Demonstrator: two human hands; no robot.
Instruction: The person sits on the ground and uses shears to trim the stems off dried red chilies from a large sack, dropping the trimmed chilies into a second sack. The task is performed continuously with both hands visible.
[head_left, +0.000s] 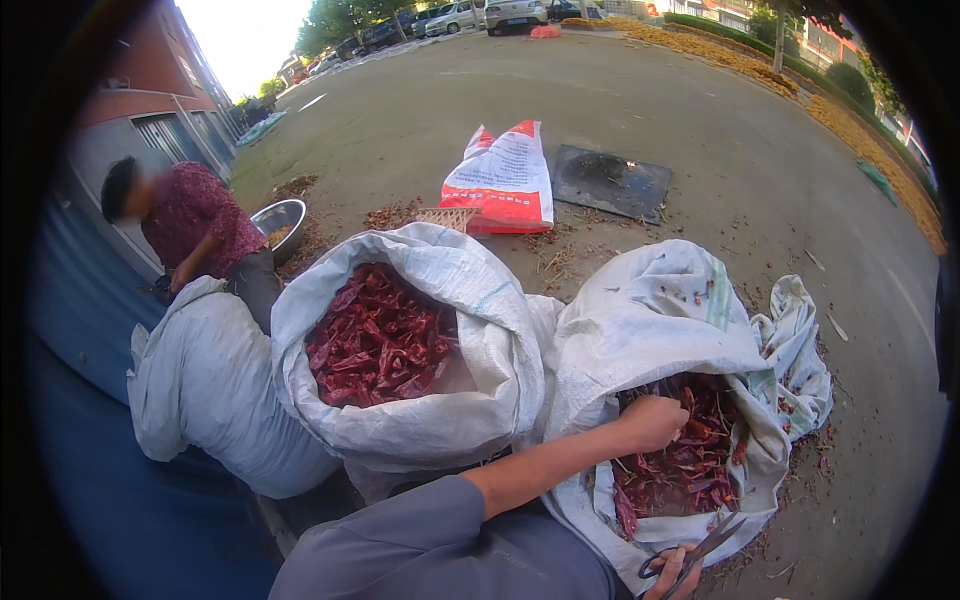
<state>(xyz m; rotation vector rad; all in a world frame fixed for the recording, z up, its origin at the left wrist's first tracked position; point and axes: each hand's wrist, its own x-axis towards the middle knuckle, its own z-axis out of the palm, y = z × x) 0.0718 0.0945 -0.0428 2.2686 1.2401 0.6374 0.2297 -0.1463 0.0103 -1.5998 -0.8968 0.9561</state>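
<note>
My left hand (652, 424) reaches over the mouth of the right-hand white woven sack (652, 326). Its fingers are curled at the dried red chillies (679, 472), many with stems; the fingertips are hidden, so whether they pinch one is unclear. Low in the picture, my right hand (679, 574) grips a pair of dark-handled scissors (705, 546). Their blades stand apart and point up toward the sack's near rim. To the left, a second white woven sack (499, 352) with a rolled rim holds dried red chillies (379, 337), apparently without stems.
A bulging white sack (232, 390) stands at left beside a person (199, 217) and a metal basin (289, 225). Beyond the sacks lie a red-and-white printed bag (499, 180), a woven basket (448, 217) and a dark board (611, 184). A crumpled sack (799, 352) lies right.
</note>
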